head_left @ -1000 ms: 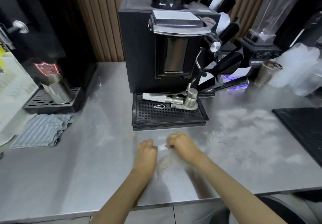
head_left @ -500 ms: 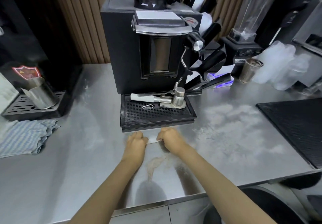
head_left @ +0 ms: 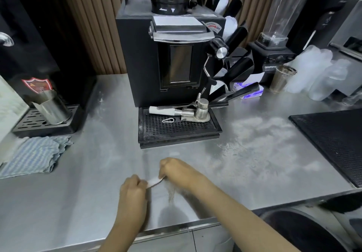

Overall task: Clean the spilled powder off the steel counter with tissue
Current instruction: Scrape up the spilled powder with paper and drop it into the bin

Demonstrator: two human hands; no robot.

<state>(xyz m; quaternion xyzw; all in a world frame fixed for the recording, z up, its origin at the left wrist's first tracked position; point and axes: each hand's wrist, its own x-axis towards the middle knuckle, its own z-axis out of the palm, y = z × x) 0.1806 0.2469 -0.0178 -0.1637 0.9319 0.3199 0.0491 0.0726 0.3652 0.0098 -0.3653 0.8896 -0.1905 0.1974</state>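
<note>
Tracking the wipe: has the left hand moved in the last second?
Yes: the left hand has drawn back from the drip tray toward the near edge of the steel counter.

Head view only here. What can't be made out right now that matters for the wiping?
Head view:
Tissue: only a thin blurred strip shows between the left hand and right hand; fingers hide the rest.
Counter under the right forearm: hidden, so powder there is unknown.
Black mat: cut off by the right edge.
Powder patch: its thickness is too fine to judge.
</note>
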